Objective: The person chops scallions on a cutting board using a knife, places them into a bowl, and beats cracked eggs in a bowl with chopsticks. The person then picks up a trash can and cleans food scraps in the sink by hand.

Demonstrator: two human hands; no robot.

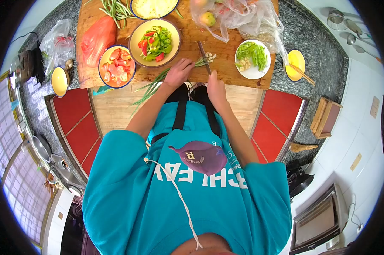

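My left hand (179, 73) is closed around a bunch of green onions (151, 88), pressing them on the wooden cutting board (226, 76). Their long green ends trail off the board's near edge to the left. In my right hand (216, 90) is the handle of a knife (204, 57); its blade stands across the onions just right of my left fingers. Small pale cut pieces (211, 56) lie beside the blade. Beyond my left hand is a bowl of cut green and red peppers (156, 42). A bowl of chopped tomatoes (117, 68) stands to its left.
A white plate (260, 72) holds chopped greens and garlic at right. Plastic bags (247, 19), a red bag (97, 41) and green beans (115, 12) lie farther back. On the counter are a yellow bowl (295, 63) with chopsticks and another small bowl (60, 80).
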